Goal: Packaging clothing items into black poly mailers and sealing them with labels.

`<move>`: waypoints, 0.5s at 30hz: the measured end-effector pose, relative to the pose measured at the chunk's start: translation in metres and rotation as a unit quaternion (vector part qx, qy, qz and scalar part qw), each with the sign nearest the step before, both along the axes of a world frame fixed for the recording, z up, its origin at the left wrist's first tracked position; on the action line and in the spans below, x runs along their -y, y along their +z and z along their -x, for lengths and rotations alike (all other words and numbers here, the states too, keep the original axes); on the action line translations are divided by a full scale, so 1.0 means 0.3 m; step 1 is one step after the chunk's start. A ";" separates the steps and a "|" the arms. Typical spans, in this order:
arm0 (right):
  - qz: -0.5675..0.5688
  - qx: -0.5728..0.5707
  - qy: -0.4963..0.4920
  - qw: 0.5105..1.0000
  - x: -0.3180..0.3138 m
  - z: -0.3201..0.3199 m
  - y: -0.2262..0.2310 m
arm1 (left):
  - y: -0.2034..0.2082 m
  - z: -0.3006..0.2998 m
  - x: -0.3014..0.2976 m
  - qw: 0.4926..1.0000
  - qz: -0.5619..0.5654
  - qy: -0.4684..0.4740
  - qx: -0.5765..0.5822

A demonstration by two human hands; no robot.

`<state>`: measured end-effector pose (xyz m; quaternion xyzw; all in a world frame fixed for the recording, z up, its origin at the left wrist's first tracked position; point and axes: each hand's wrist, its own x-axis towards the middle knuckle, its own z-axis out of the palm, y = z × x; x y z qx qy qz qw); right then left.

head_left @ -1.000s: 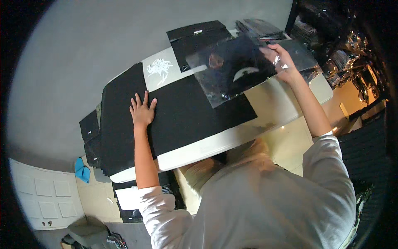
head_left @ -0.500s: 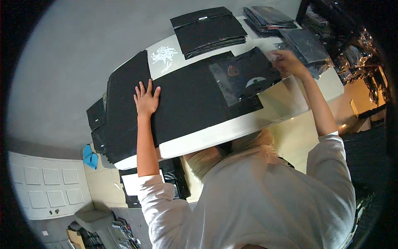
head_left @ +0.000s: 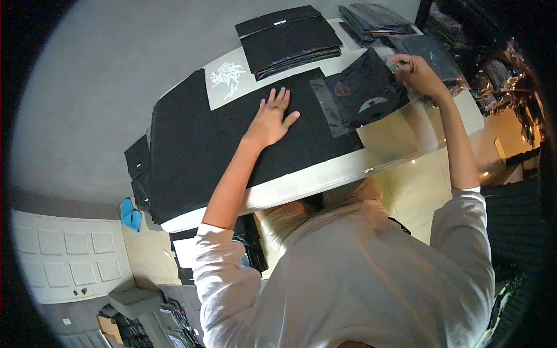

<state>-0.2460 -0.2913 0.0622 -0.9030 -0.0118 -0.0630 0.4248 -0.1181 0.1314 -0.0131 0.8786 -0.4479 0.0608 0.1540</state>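
My left hand lies flat with fingers spread on a large black cloth-like piece that covers most of the white table. On the right, the fingers of my right hand pinch the far right edge of a clear plastic bag. A black item with a pale curved print and a small reddish emblem shows in or under the bag. The bag overlaps the right end of the black piece. Clear, shiny film trails over the table's near right edge.
Behind the black piece lie a pile of small white strips and a stack of black folded pieces. Packets in clear wrap are stacked at the far right. Crowded shelving stands beyond the table's right end. A blue item lies at the left.
My left hand has slid right across the black piece, staying spread. My right hand has drawn the bag and the printed item a little to the right and away from me.
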 end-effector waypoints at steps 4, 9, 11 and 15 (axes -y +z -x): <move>-0.034 -0.008 -0.023 0.999 -0.016 0.043 0.072 | -0.030 0.009 -0.003 0.997 -0.068 0.030 -0.013; -0.027 -0.010 0.010 1.000 -0.027 0.017 0.119 | -0.024 0.004 0.003 0.994 -0.098 0.034 -0.022; -0.024 -0.018 0.023 0.999 -0.016 -0.015 0.129 | -0.029 0.004 0.012 0.995 -0.091 0.031 -0.022; -0.010 -0.030 0.040 0.999 -0.039 -0.055 0.176 | -0.035 0.009 0.006 0.996 -0.083 0.041 -0.015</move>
